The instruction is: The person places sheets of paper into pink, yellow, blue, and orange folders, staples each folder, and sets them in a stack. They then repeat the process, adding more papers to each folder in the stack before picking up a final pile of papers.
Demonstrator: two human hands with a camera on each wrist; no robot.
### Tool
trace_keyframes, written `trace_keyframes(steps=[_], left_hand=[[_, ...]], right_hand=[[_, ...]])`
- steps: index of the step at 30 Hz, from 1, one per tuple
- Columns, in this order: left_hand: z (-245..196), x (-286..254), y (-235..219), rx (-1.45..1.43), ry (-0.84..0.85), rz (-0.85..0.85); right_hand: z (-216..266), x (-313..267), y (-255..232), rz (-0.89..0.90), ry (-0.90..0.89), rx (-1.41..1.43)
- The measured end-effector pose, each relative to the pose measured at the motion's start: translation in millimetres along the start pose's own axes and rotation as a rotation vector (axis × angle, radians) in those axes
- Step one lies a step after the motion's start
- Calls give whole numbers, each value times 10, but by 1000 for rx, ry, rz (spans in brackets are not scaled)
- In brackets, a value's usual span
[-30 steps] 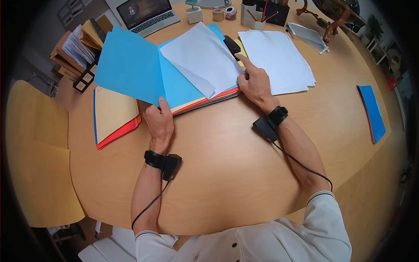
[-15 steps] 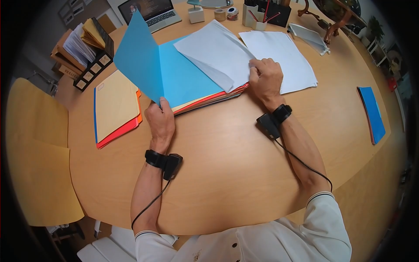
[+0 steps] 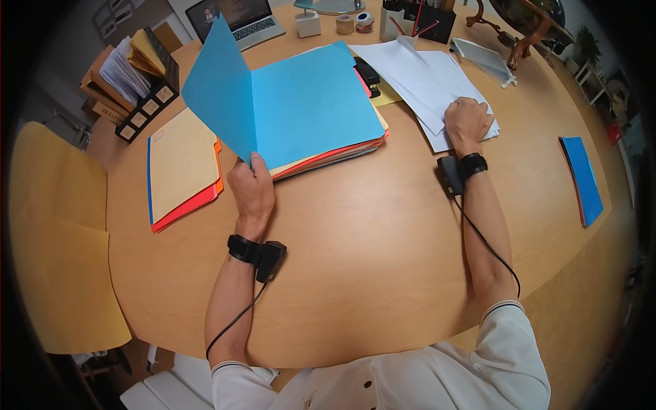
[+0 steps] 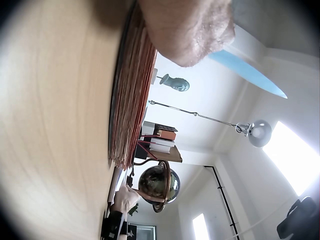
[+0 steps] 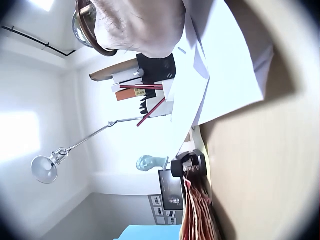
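Observation:
A light-blue folder [image 3: 314, 102] lies open on top of a stack of folders, its left cover [image 3: 219, 89] raised and no paper on its inside. My left hand [image 3: 251, 188] pinches the folder near the bottom of its fold, thumb on top. To the right, my right hand [image 3: 469, 123] grips white sheets [image 3: 393, 68] by their near right part, over a pile of white paper [image 3: 441, 142]. In the right wrist view, the sheets [image 5: 232, 75] bend up toward the hand [image 5: 142, 25], whose fingertips are hidden.
A black stapler [image 3: 369, 76] stands right of the folder stack. Manila and red folders [image 3: 183, 164] lie at left, before a file organizer [image 3: 147, 109]. A blue folder [image 3: 581, 179] sits at the right edge. Behind are a laptop [image 3: 253, 27], tape rolls [image 3: 345, 24] and a pencil holder [image 3: 403, 27].
My right hand has taken the white sheets off the blue folder and carried them right, over the paper pile. The folder's left cover has tilted more upright; my left hand has stayed in place.

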State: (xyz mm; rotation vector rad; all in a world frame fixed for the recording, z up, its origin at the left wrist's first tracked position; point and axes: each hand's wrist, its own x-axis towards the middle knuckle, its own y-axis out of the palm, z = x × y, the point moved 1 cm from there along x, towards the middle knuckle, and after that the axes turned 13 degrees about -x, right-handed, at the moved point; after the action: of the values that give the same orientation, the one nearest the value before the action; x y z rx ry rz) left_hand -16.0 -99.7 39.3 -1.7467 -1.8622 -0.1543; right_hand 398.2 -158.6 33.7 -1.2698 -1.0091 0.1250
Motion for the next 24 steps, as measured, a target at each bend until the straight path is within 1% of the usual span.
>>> trace_keyframes(steps=[1, 2, 4, 5, 7, 8, 10, 11, 13, 18, 20, 21, 23, 24], left_hand=[[-1, 1, 0, 0, 1, 1], [0, 2, -2, 1, -3, 4], [8, 4, -8, 2, -6, 8], [11, 6, -9, 11, 4, 13], [11, 5, -6, 20, 15, 18], [10, 2, -3, 8, 7, 8], [0, 2, 1, -4, 1, -4], [-8, 0, 2, -4, -11, -4], [-11, 3, -2, -4, -23, -4], [5, 9, -2, 31, 12, 10], [20, 4, -13, 32, 8, 14], [21, 3, -10, 32, 5, 18], [18, 5, -3, 29, 12, 16], [17, 7, -4, 27, 20, 12]], right_hand=[[-21, 16, -29, 26, 38, -14], [-42, 29, -61, 27, 39, -13], [-92, 44, -114, -7, 115, -11], [-127, 61, -73, -7, 115, -12], [-233, 110, 19, -146, 179, 138], [-290, 118, 49, -146, 179, 138], [-386, 123, 56, -231, 271, 164], [-421, 128, 39, -232, 271, 165], [-508, 150, 14, -61, 386, 129], [-535, 166, 67, -46, 387, 175], [-512, 155, 57, -43, 357, 288], [-524, 153, 73, -43, 358, 287], [-524, 144, 79, -72, 277, 328], [-538, 158, 74, -73, 277, 329]])
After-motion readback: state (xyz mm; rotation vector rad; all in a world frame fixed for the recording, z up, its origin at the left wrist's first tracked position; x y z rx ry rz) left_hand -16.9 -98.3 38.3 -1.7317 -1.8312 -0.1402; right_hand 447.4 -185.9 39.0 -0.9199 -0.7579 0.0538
